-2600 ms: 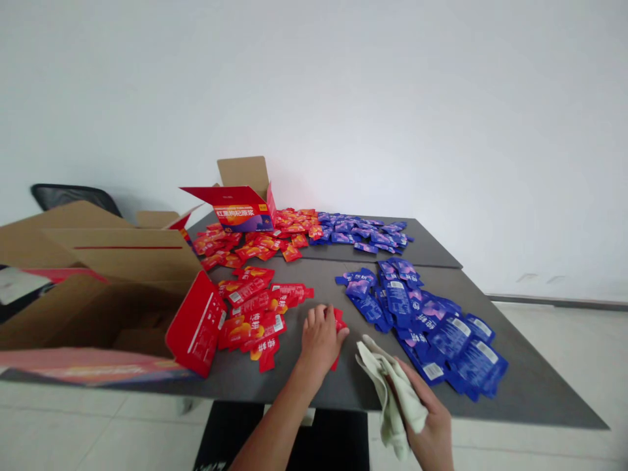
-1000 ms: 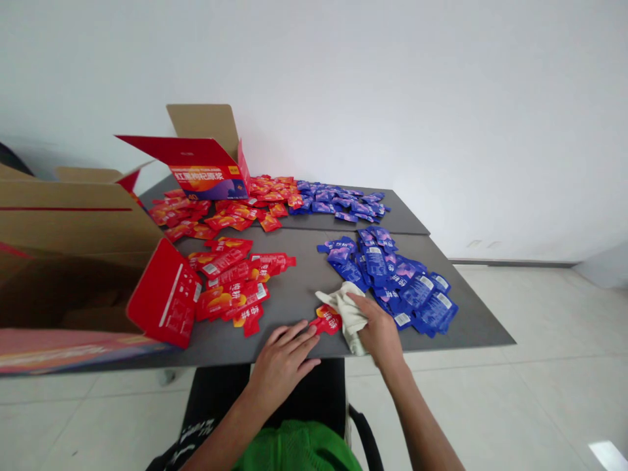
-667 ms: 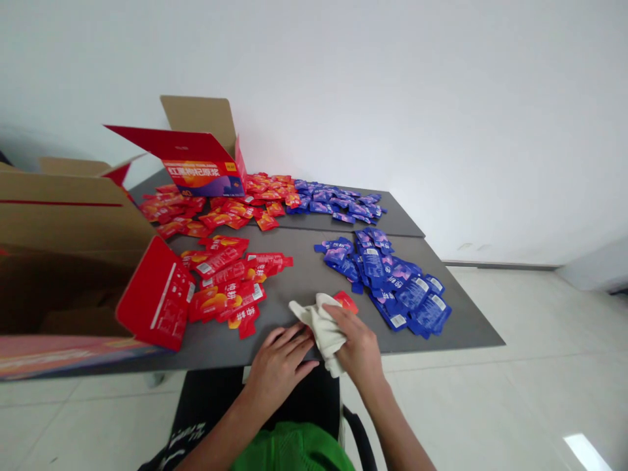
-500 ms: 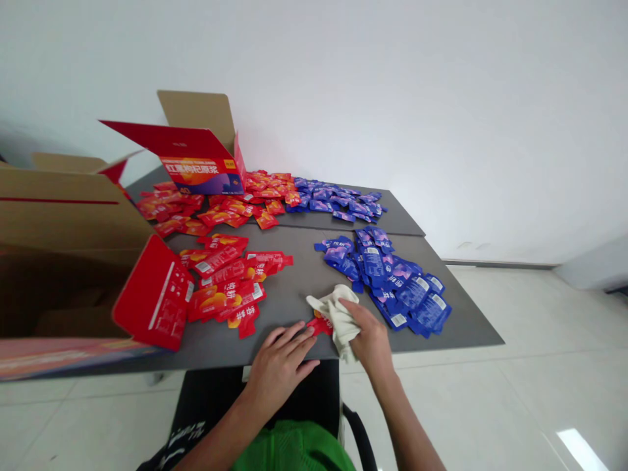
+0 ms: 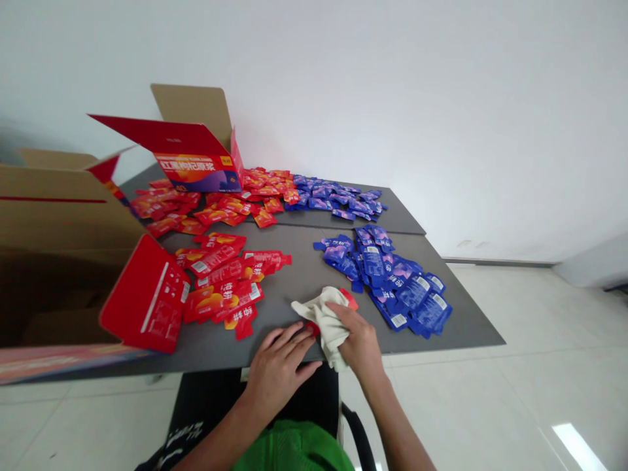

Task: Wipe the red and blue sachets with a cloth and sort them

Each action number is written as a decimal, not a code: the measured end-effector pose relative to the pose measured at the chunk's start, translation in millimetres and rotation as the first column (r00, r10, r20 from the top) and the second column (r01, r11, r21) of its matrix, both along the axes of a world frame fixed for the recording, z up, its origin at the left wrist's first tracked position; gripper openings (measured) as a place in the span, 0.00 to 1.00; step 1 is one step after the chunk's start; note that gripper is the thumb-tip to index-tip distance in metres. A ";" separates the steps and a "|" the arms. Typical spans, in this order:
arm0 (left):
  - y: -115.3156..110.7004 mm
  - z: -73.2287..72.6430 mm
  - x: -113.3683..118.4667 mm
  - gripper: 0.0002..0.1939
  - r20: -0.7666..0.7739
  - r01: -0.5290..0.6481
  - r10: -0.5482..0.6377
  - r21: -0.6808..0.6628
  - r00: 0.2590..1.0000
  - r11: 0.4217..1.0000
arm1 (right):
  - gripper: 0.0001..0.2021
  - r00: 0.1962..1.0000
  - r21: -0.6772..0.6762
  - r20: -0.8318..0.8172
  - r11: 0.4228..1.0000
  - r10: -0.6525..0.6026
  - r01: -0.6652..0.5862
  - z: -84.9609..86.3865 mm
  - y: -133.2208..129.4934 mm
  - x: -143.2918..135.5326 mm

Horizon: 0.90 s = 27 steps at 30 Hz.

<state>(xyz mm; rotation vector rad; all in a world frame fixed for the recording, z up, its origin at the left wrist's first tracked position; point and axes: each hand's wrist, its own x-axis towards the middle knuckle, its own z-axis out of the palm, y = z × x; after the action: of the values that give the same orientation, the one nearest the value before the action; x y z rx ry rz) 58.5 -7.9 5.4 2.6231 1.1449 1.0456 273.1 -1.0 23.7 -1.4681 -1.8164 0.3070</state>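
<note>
My right hand [image 5: 357,341] is closed on a white cloth [image 5: 328,322], which lies bunched over a red pouch [image 5: 348,299] at the table's front edge. Only the ends of that pouch show, one beyond the cloth and one by my left fingertips. My left hand [image 5: 281,363] lies flat with its fingers stretched out, the fingertips on the pouch's near end. To the left of my hands is a pile of red pouches [image 5: 220,297]. On the right lies a pile of blue pouches [image 5: 392,281].
An open carton [image 5: 147,301] with a red flap stands at the left. Behind it is another open red carton [image 5: 196,171]. More red pouches [image 5: 265,186] and blue pouches [image 5: 338,197] lie along the back of the grey table [image 5: 294,284]. A white wall rises behind.
My right hand and the cloth have slid a little left across the red pouch, baring its far end. The left hand has stayed in place. The view has shifted slightly.
</note>
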 end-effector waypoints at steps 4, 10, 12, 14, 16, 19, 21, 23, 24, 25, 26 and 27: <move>-0.4 -1.8 1.6 0.13 0.020 -0.015 0.015 0.014 1.000 1.000 | 0.22 0.982 0.045 0.037 0.982 -0.183 0.182 8.2 10.9 39.4; -1.4 -3.5 3.6 0.10 0.035 -0.029 0.029 0.007 0.999 1.000 | 0.26 1.000 0.049 0.003 0.999 0.011 -0.011 11.7 -12.6 -3.8; -1.3 -2.7 3.9 0.08 0.048 -0.038 0.038 0.006 0.998 0.999 | 0.27 0.994 0.001 -0.023 0.995 0.103 -0.103 4.3 -15.4 -15.6; -0.7 -1.4 3.7 0.10 0.042 -0.033 0.033 0.007 0.999 0.999 | 0.26 0.995 -0.013 -0.045 0.996 0.087 -0.088 -2.0 -9.9 -9.5; 0.3 -0.2 3.0 0.14 0.025 -0.018 0.018 0.009 1.000 1.000 | 0.24 0.999 -0.007 -0.042 1.000 0.010 -0.010 -3.5 0.9 10.5; 1.6 0.3 2.2 0.12 0.027 -0.016 0.015 0.016 1.000 1.000 | 0.22 0.992 0.013 0.012 0.992 -0.128 0.128 3.6 13.7 39.6; 1.9 -0.2 2.1 0.12 0.027 -0.019 0.019 0.012 0.999 1.000 | 0.22 0.981 0.052 0.031 0.980 -0.191 0.189 10.3 12.6 41.4; 1.5 -0.7 2.4 0.12 0.024 -0.022 0.022 0.009 0.999 1.000 | 0.23 0.985 0.085 0.031 0.983 -0.167 0.164 13.7 3.8 27.1; 1.2 -0.9 2.6 0.12 0.023 -0.026 0.026 0.006 0.999 1.000 | 0.24 0.993 0.082 0.032 0.990 -0.115 0.112 13.6 -1.9 16.8; 0.9 -0.9 2.8 0.12 0.024 -0.029 0.029 0.002 0.999 1.000 | 0.25 0.998 0.063 0.034 0.997 -0.049 0.046 12.4 -7.2 6.9; 0.6 -0.7 3.0 0.11 0.025 -0.032 0.032 -0.003 0.999 0.999 | 0.26 0.999 0.036 0.033 0.999 0.021 -0.022 10.3 -11.2 -0.9; 0.5 -0.6 3.2 0.11 0.024 -0.032 0.032 -0.009 0.999 0.999 | 0.27 0.997 0.007 0.028 0.997 0.077 -0.077 7.9 -12.9 -5.1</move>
<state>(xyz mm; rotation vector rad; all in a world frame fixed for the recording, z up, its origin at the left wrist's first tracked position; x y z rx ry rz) 61.6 -7.4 4.8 2.5864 1.1872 1.0732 268.0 -13.9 31.6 -1.4053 -1.8974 0.3187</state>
